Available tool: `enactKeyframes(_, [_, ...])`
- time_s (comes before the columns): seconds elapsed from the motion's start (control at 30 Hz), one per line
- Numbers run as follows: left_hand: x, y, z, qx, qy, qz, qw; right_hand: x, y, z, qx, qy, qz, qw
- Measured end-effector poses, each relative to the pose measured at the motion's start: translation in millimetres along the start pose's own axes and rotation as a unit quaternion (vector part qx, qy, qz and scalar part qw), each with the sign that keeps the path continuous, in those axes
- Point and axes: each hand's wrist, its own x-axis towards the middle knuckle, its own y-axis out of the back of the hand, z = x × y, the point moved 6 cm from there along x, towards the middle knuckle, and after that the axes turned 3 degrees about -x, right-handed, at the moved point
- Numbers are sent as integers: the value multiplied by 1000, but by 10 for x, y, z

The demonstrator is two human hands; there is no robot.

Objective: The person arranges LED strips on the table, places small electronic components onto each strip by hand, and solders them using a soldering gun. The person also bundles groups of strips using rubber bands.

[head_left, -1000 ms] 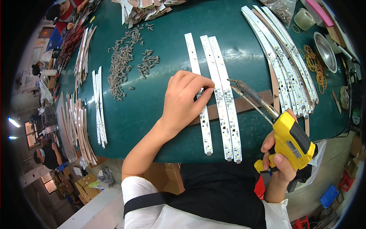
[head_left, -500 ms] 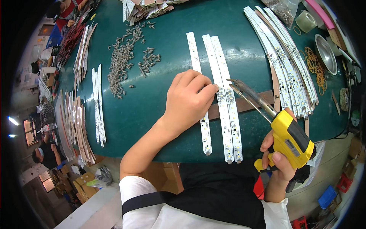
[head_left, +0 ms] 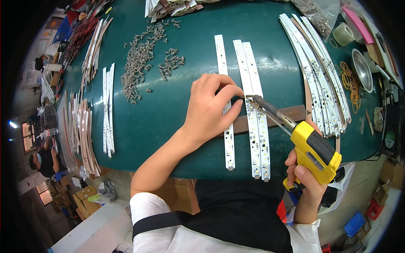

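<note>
My right hand (head_left: 307,170) grips a yellow soldering gun (head_left: 315,154) with a black grip panel. Its dark tip meets the left of two white LED strips (head_left: 253,139) that lie side by side. Opposite the tip, my left hand (head_left: 209,101) has its thumb and index finger pinched at the edge of that strip. Something small and dark shows between those fingertips, too small to make out. A third LED strip (head_left: 229,149) runs under my left hand, partly hidden by it. Beneath the strips a brown bar (head_left: 291,113) lies crosswise.
Small metal parts (head_left: 137,69) are heaped on the green table (head_left: 190,55). Bundled LED strips (head_left: 322,84) lie at right, beside rubber bands (head_left: 349,86) and a metal bowl (head_left: 362,69). More strips (head_left: 108,111) lie at left. Other people are at the far left.
The soldering gun's tip has moved down and left onto the strip. My left thumb and index finger have shifted to meet it there. The view has turned slightly.
</note>
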Motion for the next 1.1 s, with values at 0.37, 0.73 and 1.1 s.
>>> enactKeyframes(0.37, [39, -26, -11, 16, -1, 9, 1000, -10, 10, -17, -59, -14, -19, 998])
enactKeyframes(0.73, [33, 2, -30, -1, 0, 29, 1000, -56, 19, -39, -24, -20, 10, 999])
enactKeyframes(1.1, [21, -21, -64, -21, 17, 6, 1000, -47, 39, -80, -24, 13, 44, 999])
